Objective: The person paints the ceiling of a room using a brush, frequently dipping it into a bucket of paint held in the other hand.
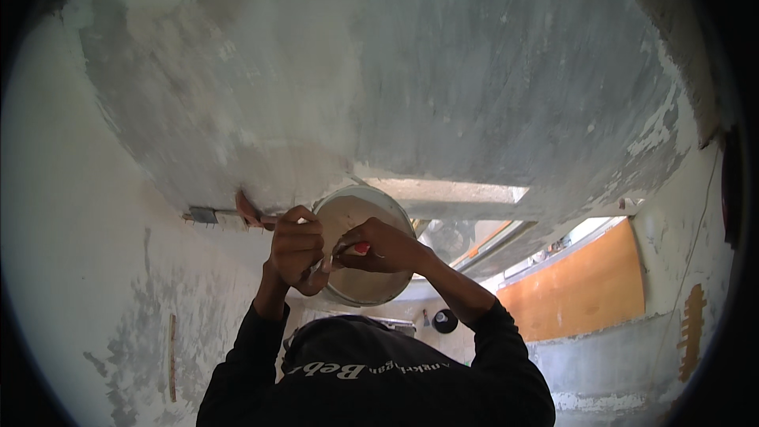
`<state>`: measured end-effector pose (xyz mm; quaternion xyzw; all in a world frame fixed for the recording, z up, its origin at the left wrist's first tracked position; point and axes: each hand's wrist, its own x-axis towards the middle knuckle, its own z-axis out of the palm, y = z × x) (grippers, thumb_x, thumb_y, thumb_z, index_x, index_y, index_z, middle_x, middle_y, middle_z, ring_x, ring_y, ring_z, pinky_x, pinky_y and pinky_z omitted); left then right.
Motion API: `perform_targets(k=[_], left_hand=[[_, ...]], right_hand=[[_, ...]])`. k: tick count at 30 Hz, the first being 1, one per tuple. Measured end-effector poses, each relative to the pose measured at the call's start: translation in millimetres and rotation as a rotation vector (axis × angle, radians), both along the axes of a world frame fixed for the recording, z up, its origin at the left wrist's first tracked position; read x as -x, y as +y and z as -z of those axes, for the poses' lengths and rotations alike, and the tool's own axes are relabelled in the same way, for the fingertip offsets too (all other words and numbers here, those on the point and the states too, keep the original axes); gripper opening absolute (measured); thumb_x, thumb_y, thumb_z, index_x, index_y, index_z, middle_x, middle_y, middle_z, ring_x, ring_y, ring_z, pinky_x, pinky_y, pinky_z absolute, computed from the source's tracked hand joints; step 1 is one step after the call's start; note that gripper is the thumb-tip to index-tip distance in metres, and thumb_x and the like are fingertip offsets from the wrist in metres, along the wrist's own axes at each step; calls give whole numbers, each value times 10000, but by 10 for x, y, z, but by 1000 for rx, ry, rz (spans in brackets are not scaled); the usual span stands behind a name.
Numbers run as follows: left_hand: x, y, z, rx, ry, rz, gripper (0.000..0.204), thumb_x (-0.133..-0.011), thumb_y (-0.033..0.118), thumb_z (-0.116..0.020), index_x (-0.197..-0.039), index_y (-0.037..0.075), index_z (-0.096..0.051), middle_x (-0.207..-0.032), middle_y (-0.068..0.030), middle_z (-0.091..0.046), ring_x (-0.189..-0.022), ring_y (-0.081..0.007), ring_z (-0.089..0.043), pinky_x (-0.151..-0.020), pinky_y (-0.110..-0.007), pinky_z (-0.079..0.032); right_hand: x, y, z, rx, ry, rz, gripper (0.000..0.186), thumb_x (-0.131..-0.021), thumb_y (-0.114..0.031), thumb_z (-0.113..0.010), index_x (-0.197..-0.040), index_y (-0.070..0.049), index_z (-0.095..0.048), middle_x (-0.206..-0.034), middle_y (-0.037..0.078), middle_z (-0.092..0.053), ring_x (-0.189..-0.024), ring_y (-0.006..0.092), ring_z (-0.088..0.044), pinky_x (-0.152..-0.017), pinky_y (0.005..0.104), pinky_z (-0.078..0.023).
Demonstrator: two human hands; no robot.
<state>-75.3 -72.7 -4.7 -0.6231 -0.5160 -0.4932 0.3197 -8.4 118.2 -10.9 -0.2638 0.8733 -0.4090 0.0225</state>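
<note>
My left hand is closed at the left side of a round pale bucket. Its fingers wrap around a tool whose reddish-brown part juts out to the left, beside a flat grey-and-white edge; I cannot tell the tool's exact kind. Over the bucket, my right hand pinches a small tool with a red handle. A light tip of it shows by the left fingers, and the two hands nearly touch. Smooth beige paste fills the bucket's opening behind them.
A wide grey, patchily plastered surface spans the top. On the right hangs an orange panel below a bright opening. A black round container stands low behind me. The left wall has rough grey patches and a narrow brown strip.
</note>
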Motion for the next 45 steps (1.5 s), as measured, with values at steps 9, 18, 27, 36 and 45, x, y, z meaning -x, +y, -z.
perform_targets(k=[9, 18, 27, 36, 45], left_hand=[[92, -168, -196, -175, -111, -8, 485, -866, 278, -594, -480, 4, -486, -472, -61, -454, -492, -246, -508, -618, -390, -463], [72, -137, -139, -116, -15, 56, 404, -832, 178, -560, -478, 16, -449, -477, -60, -433, -485, -247, -512, -586, -396, -459], [-28, -171, 96, -89, -46, 68, 284, -740, 86, -532, -483, 19, -430, -483, -56, -424, -463, -243, -507, -570, -390, -450], [72, -364, 204, -57, -181, 134, 182, -530, 53, -596, -470, 72, -424, -493, -46, -454, -476, -228, -516, -574, -355, -404], [178, -477, 96, -211, -219, 62, 169, -574, 43, -587, -483, 48, -445, -482, -48, -435, -463, -226, -486, -589, -368, -409]], right_hand=[[-144, 13, -812, 179, 114, 31, 159, -807, -107, -745, -931, -11, -720, -856, 125, -722, -786, 210, -690, -738, 299, -518], [-169, 70, -735, 120, -397, -176, 163, -852, -79, -726, -960, 42, -715, -863, 106, -734, -795, 149, -705, -727, 259, -540], [-184, 64, -320, 350, -585, -208, 216, -936, -133, -634, -926, 75, -690, -816, 96, -710, -727, 147, -705, -670, 247, -542], [-182, 137, -347, 385, -306, -202, 105, -884, -10, -666, -960, 51, -704, -917, 125, -716, -828, 177, -703, -733, 281, -580], [-27, 434, -908, 736, -286, 224, 34, -827, 51, -639, -840, 70, -664, -898, 184, -690, -890, 302, -697, -751, 408, -627]])
